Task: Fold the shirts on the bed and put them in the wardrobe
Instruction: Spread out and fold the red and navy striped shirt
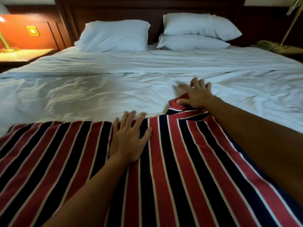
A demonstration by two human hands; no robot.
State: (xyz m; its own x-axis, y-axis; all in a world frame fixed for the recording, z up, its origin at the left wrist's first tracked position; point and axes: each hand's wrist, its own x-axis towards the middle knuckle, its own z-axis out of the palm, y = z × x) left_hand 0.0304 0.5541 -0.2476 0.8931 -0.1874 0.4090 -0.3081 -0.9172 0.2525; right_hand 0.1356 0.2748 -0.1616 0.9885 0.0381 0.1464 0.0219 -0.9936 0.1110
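Note:
A shirt (177, 161) with red, navy and thin white stripes lies spread across the near part of the bed (98, 89), which is covered in a rumpled white sheet. My left hand (129, 136) rests flat on the shirt near its upper edge, fingers straight and spread. My right hand (196, 94) reaches farther out to the shirt's far right corner, fingers spread. Its thumb touches the red folded-up cloth there. The index finger is blurred over the sheet. No wardrobe is in view.
Three white pillows (114, 36) lean against a dark wooden headboard (147, 9). A lit nightstand (24, 54) with a lamp stands at the left. Another nightstand with a telephone (268, 45) and a brass lamp stem stands at the right.

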